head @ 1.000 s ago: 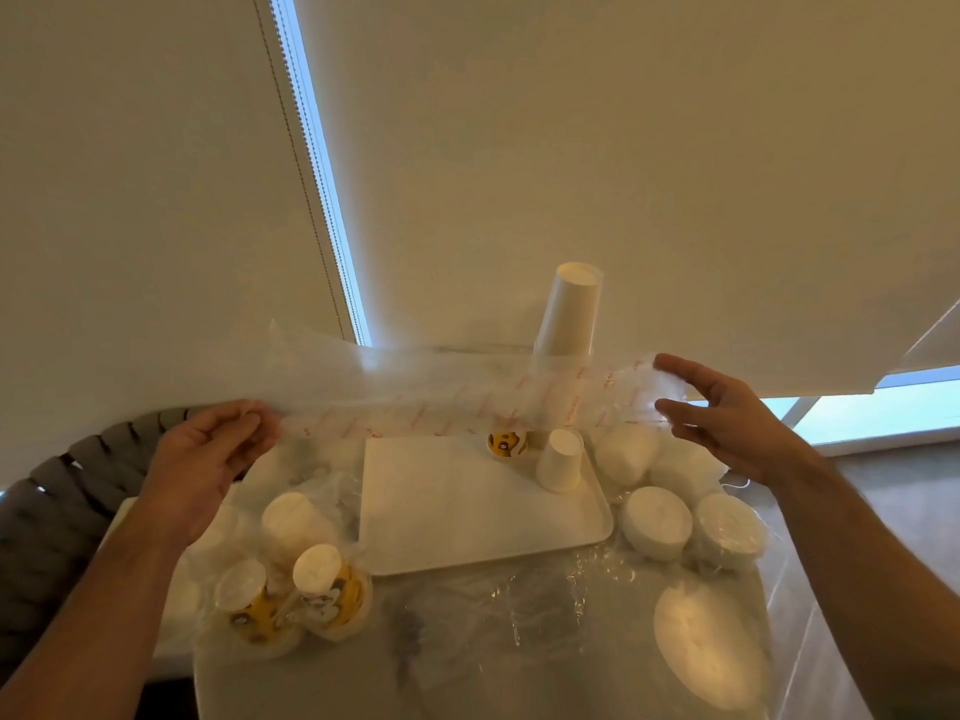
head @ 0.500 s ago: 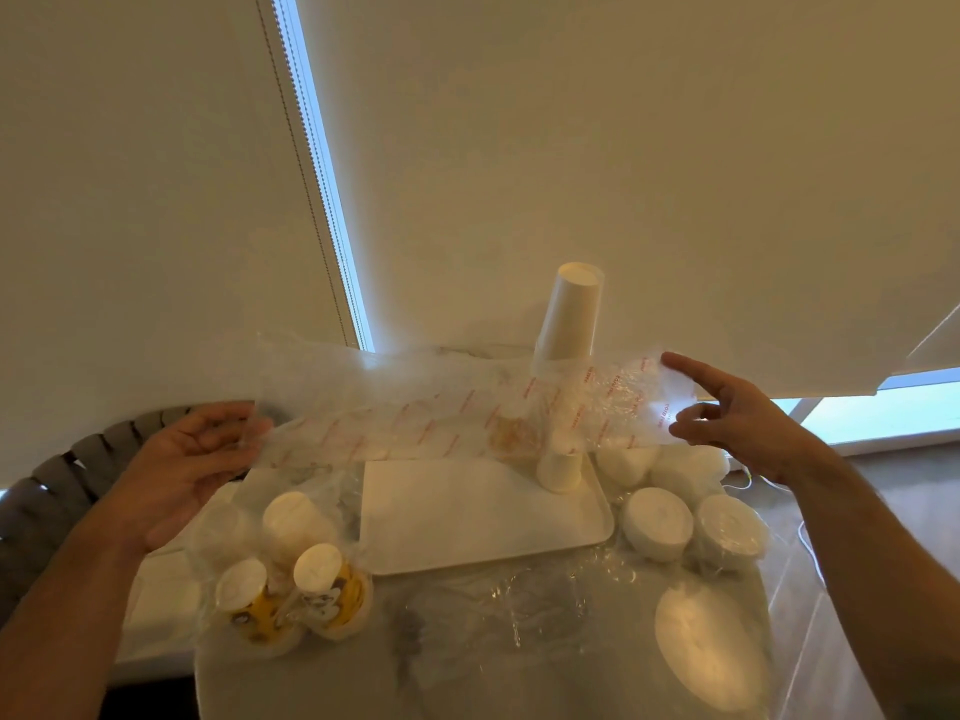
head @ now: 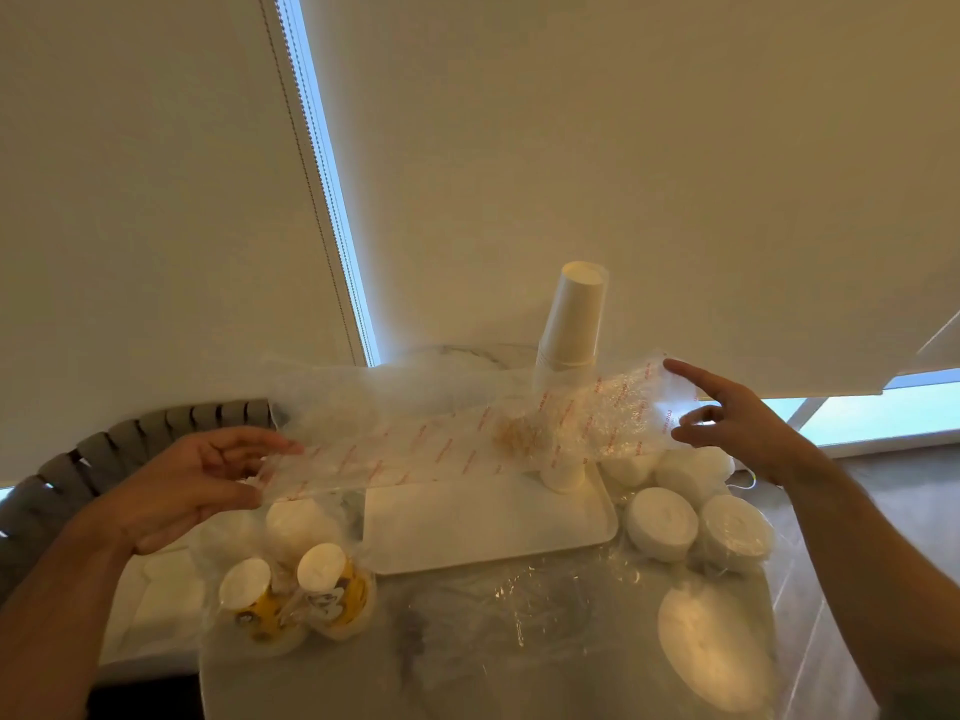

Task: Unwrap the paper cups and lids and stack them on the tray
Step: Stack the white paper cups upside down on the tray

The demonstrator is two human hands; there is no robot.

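Observation:
An empty clear plastic wrapper (head: 447, 444) with red print hangs stretched over the table between my hands. My left hand (head: 197, 485) pinches its left end between thumb and fingers. My right hand (head: 737, 423) pinches the crumpled right end, index finger extended. Below it lies the white tray (head: 493, 527). A tall upside-down stack of white paper cups (head: 574, 319) stands at the tray's far right corner, its base blurred behind the wrapper. A small white cup (head: 563, 472) sits in front of it.
Stacks of white lids (head: 660, 522) in plastic sit right of the tray, with a flat wrapped stack (head: 711, 646) nearer me. Wrapped yellow-printed cups (head: 291, 600) lie at the left. Loose clear plastic (head: 493, 615) covers the near table. A woven chair back (head: 78, 459) stands left.
My hands have come closer together and the wrapper has gone slack, crumpling at its right end. My left hand dropped lower and turned palm up.

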